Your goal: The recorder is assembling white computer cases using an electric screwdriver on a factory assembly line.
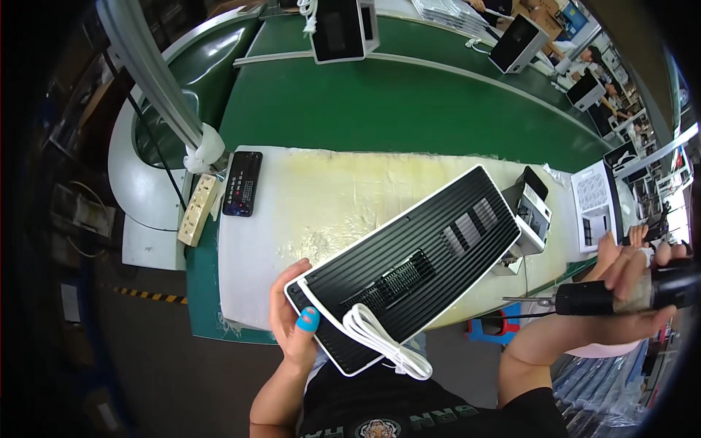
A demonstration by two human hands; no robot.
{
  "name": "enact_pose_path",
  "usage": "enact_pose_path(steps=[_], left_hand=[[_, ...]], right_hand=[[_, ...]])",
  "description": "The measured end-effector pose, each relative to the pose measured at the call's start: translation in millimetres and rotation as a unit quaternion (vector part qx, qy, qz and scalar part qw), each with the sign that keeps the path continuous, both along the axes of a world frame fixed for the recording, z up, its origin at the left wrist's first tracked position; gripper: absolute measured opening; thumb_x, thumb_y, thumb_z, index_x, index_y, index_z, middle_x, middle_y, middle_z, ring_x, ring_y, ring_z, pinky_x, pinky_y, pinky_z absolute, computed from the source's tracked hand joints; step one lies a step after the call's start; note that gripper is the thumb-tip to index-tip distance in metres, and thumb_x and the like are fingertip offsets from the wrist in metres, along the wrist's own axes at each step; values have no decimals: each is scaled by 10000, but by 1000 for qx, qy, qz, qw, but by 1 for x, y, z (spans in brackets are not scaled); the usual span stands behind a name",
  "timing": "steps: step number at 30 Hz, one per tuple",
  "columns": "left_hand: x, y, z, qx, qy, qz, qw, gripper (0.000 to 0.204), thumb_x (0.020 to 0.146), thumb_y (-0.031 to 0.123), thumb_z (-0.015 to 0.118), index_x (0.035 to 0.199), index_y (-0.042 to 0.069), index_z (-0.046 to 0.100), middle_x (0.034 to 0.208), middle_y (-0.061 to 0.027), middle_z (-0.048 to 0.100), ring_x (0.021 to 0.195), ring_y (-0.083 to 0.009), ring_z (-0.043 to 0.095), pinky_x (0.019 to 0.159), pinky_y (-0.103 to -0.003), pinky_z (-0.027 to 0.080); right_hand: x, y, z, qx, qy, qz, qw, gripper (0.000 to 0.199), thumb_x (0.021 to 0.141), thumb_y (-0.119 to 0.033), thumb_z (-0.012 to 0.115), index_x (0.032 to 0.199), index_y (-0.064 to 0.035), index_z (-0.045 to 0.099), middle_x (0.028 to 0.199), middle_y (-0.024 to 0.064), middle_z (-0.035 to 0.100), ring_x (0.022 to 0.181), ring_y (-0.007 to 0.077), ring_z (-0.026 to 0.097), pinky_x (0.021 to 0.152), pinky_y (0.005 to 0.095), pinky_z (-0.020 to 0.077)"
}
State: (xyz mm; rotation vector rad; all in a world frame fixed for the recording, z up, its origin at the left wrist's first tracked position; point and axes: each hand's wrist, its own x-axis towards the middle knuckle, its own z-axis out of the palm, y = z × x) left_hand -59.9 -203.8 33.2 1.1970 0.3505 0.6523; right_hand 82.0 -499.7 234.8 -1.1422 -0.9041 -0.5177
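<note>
In the head view, the left hand (292, 321) is gripping the near left corner of a long, flat appliance panel (409, 266), black and ribbed with a white rim. The thumb, which is wearing a bright blue cap, is pressing on the ribbed face while the fingers (281, 288) are curling around the white edge. The panel is lying tilted across the front edge of the bench (321, 190), its far end pointing up and to the right over the pale padded mat and its near end hanging over the person's lap. A bundled white cord (383, 339) is resting on the panel's near end, looping off its lower edge.

The right hand (628, 281) is closing around a black electric screwdriver (621, 296), holding it level, well off to the right of the panel. Its thin metal bit is pointing left toward the panel without touching it.

Just beyond the panel's far end, a small white and black device (533, 212) is sitting on the bench, and a white perforated piece (595, 204) is lying further right. At the bench's left edge a black remote-like unit (242, 182) is lying beside a cream power strip (197, 208). A green conveyor belt (394, 102) is running behind the bench, carrying several dark boxy units (339, 29) with white frames. Other people's hands are working further along the line at the upper right, too small to make out in detail.
</note>
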Motion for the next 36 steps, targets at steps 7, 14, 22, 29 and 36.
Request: enact_pose_path(steps=[7, 14, 22, 29, 36], left_hand=[[13, 6, -13, 131, -29, 14, 991, 577, 873, 456, 636, 1168, -23, 507, 1168, -176, 565, 1200, -320, 513, 1131, -528, 227], [14, 12, -15, 113, -64, -19, 991, 503, 851, 360, 670, 1174, 6, 518, 1169, -151, 572, 1192, -308, 522, 1148, -542, 136], [13, 11, -16, 98, -74, -28, 992, 494, 832, 329, 677, 1177, 10, 525, 1167, -145, 576, 1189, -306, 524, 1142, -552, 123], [14, 8, -19, 49, -76, -11, 996, 486, 816, 286, 694, 1159, -24, 542, 1149, -158, 578, 1101, -287, 533, 1097, -476, 248], [15, 12, -18, 42, -89, -8, 995, 475, 825, 240, 703, 1159, -53, 534, 1146, -173, 564, 1070, -269, 523, 971, -361, 382]], right_hand=[[-12, 125, 7, 22, -16, 10, 1000, 629, 943, -447, 504, 1306, 40, 339, 987, 116, 451, 579, 121, 450, 586, 261, 405], [-15, 201, -4, -16, 30, 63, 997, 645, 897, -501, 563, 1230, 24, 393, 812, 77, 490, 607, 123, 435, 562, 271, 387], [-23, 217, -7, -39, 15, 75, 996, 666, 910, -526, 533, 1251, 27, 388, 833, 90, 514, 610, 136, 470, 566, 276, 420], [-28, 216, -12, -52, 8, 69, 996, 686, 922, -548, 508, 1270, 30, 385, 851, 101, 534, 613, 147, 501, 570, 280, 449], [-24, 220, -14, -55, 1, 59, 997, 707, 933, -570, 482, 1288, 33, 381, 870, 112, 555, 615, 157, 532, 574, 284, 478]])
